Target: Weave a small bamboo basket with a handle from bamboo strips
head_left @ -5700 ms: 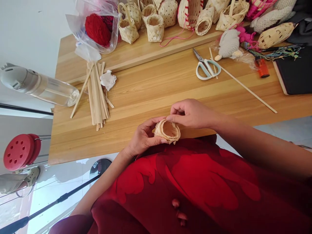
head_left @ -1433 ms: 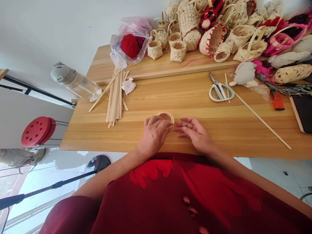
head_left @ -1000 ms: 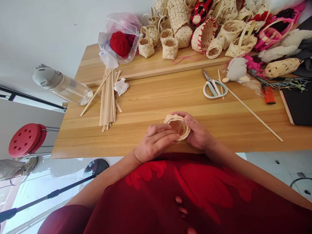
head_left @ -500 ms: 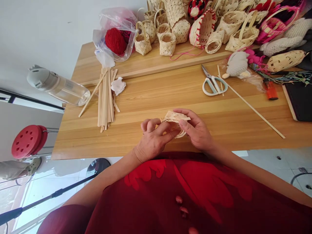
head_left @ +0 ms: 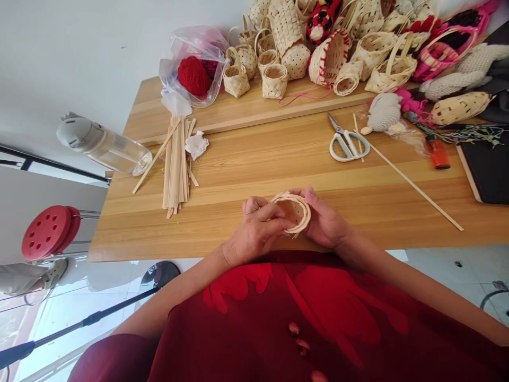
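A small round woven basket (head_left: 305, 216) is between my two hands, its open rim tilted up toward me. My left hand (head_left: 258, 225) grips the basket's left side, with fingertips at the rim and inside the opening. Around the right and far side my right hand (head_left: 325, 220) is wrapped, its thumb raised beside the rim. Part of the basket's wall is hidden by my fingers. White-handled scissors (head_left: 347, 144) lie on the table beyond my right hand. To the left rests a bundle of flat wooden strips (head_left: 174, 170).
Many woven baskets (head_left: 275, 81) line the table's far side, beside a plastic bag holding red yarn (head_left: 194, 76). A water bottle (head_left: 115, 148) lies at the left. One long strip (head_left: 417, 188), an orange lighter (head_left: 438, 153) and a black notebook (head_left: 487, 172) are at the right.
The basket has been turned so its round opening now faces up toward me. My left fingers have shifted on the rim, and my right thumb has lifted off the near edge.
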Motion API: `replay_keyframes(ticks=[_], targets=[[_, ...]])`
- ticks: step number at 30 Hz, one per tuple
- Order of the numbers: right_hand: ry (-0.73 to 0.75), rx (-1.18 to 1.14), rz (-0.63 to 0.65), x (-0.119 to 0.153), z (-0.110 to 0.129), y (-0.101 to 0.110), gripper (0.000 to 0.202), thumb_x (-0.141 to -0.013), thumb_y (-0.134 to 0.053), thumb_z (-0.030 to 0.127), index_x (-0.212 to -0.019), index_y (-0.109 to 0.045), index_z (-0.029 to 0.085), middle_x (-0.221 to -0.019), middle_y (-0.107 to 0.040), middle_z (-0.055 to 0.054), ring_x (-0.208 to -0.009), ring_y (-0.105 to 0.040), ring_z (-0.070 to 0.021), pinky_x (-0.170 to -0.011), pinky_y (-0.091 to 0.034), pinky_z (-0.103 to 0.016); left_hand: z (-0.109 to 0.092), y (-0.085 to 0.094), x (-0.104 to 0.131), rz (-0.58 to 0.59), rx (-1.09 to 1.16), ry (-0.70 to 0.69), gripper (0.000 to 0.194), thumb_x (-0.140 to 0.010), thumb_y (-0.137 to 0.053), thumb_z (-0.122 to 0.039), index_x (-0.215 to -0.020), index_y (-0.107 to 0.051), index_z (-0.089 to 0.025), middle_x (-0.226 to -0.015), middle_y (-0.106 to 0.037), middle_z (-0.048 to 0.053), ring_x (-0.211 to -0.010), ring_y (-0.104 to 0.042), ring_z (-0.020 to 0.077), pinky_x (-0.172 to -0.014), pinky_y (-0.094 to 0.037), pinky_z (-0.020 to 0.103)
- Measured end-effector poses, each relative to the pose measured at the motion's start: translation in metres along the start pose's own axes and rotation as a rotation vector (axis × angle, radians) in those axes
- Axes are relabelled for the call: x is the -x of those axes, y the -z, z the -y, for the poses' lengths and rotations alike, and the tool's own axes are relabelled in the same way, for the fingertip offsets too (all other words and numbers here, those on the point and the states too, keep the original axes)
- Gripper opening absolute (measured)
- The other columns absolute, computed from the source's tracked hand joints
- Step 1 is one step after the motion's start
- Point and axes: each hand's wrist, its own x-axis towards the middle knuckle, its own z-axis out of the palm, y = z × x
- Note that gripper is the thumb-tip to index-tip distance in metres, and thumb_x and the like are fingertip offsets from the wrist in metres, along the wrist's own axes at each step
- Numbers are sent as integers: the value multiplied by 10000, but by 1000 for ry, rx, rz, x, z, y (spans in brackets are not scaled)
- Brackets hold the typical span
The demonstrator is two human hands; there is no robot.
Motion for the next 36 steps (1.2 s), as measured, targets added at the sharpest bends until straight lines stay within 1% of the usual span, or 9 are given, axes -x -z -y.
replay_keyframes(ticks=[9,15,19,21,24,26,28,30,36], targets=[[-78,-99,-41,-9,-4,-19,404,-903,-591,601,-990,-705,223,-878,-754,-22,-667,-646,-163,-510,-505,-248,-2,1,2,-207,-214,-79,149,-923,-724,-248,-1030,-759,-345,-847,-700,2,-915,-486,211,-833,-328,394],[-182,-65,22,-7,0,-6,511,-964,-477,619,-962,-725,172,-744,-741,-63,-518,-612,-156,-361,-476,-233,14,16,-3,-38,-85,-54,388,-936,-657,-476,-1275,-697,-294,-1208,-731,68,-1071,-544,214,-973,-438,374],[-205,131,88,-7,5,2,612,-957,-410,706,-1017,-721,182,-752,-738,-81,-541,-638,-193,-369,-501,-280,19,22,-5,5,-108,-100,179,-951,-669,-363,-1096,-754,-302,-1168,-761,30,-1077,-530,216,-945,-425,369],[-16,382,-29,-4,11,4,613,-942,-434,738,-1042,-721,205,-786,-735,-72,-520,-604,-179,-379,-477,-284,18,25,-5,12,-176,-119,133,-948,-681,-343,-1048,-751,-289,-1112,-772,17,-1064,-538,215,-920,-402,373],[530,834,-336,8,25,4,407,-949,-598,587,-1181,-698,268,-1008,-750,-55,-585,-582,-148,-539,-516,-302,17,27,-6,46,-268,-112,124,-962,-667,-350,-1019,-737,-265,-1012,-769,16,-987,-563,205,-875,-389,372],[680,1083,-235,15,31,1,338,-949,-652,465,-1234,-693,290,-1098,-743,-59,-663,-612,-166,-683,-538,-348,18,26,-7,103,-259,-101,157,-977,-642,-364,-991,-728,-234,-961,-751,26,-916,-566,192,-838,-408,352],[669,1256,46,16,31,-2,279,-947,-657,389,-1201,-708,286,-1141,-734,-70,-803,-665,-219,-795,-539,-393,20,23,-8,154,-208,-89,197,-996,-607,-359,-982,-718,-198,-946,-733,43,-878,-562,182,-816,-437,324],[636,1362,201,12,25,-3,218,-956,-635,338,-1146,-714,264,-1113,-728,-95,-957,-674,-281,-870,-527,-432,21,21,-10,160,-149,-72,217,-1005,-584,-350,-1001,-713,-175,-950,-724,56,-873,-565,179,-817,-461,301],[685,1498,213,-2,13,5,145,-988,-553,244,-921,-682,231,-913,-668,-78,-841,-624,-240,-776,-495,-378,27,18,-19,147,-36,17,190,-929,-689,-369,-972,-699,-185,-892,-699,31,-827,-602,165,-776,-471,269]])
